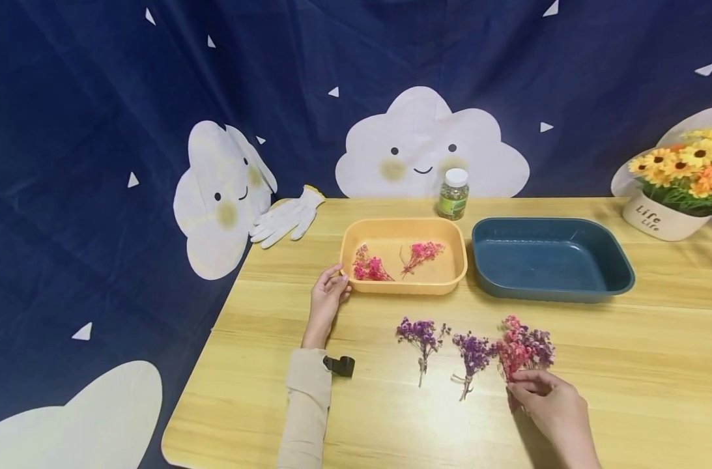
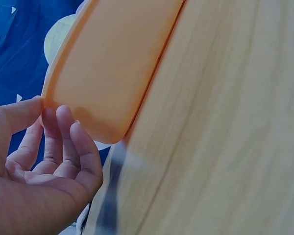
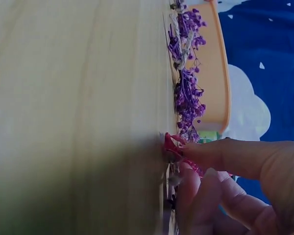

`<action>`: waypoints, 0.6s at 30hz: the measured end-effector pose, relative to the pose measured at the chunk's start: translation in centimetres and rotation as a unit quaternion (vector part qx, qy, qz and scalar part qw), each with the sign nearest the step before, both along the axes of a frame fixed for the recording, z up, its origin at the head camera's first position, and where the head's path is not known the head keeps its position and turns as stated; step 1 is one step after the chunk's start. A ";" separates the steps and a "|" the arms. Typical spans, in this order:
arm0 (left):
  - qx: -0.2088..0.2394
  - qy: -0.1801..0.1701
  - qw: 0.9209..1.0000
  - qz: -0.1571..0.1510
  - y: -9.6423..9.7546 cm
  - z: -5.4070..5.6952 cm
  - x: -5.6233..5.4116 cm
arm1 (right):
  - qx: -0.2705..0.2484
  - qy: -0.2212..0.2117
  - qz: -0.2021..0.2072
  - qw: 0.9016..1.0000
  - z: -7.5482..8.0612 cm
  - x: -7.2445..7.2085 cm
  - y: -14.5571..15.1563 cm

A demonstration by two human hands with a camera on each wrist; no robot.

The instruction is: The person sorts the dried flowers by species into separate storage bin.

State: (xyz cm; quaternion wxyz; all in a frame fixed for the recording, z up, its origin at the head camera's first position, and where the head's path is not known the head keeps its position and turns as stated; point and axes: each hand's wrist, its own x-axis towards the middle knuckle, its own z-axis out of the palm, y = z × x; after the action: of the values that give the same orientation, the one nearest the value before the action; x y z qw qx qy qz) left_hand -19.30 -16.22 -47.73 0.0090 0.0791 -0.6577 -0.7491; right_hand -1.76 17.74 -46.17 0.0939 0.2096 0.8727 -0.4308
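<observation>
My left hand (image 1: 326,301) is at the near left corner of the yellow-orange basin (image 1: 404,287). Thumb and fingers pinch its rim, as the left wrist view shows with the hand (image 2: 59,156) close up. Two bright pink bunches of dried flowers (image 1: 423,253) lie inside it. At the right, my right hand (image 1: 552,404) pinches the stems of a pink dried flower bunch (image 1: 512,345) just over the table. A purple bunch (image 1: 540,346) lies partly hidden behind it. Two more purple bunches, one at left (image 1: 421,335) and one nearer (image 1: 473,352), lie tied with twine on the wood.
A dark blue basin (image 1: 552,294) stands right of the yellow-orange one. Behind them is a lidded jar (image 1: 453,194). A white glove (image 1: 288,218) lies at the back left, and a pot of yellow flowers (image 1: 663,218) stands at the back right of the table (image 1: 244,391).
</observation>
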 end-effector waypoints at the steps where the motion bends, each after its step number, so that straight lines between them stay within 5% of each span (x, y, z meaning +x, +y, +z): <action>1: 0.000 0.001 1.000 0.000 0.0 0.0 0.0 | 0.004 0.000 0.000 1.000 0.0 0.0 0.0; 18: -0.002 0.004 1.000 -0.001 0.0 0.1 0.2 | 0.035 0.007 -0.026 0.999 0.7 0.3 -0.2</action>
State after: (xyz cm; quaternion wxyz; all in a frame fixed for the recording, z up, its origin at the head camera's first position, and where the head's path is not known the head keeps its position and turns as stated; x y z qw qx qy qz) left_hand -19.15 -16.19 -47.62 0.0106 0.0752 -0.6594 -0.7479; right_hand -1.49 17.54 -45.44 0.0693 0.2327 0.8821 -0.4038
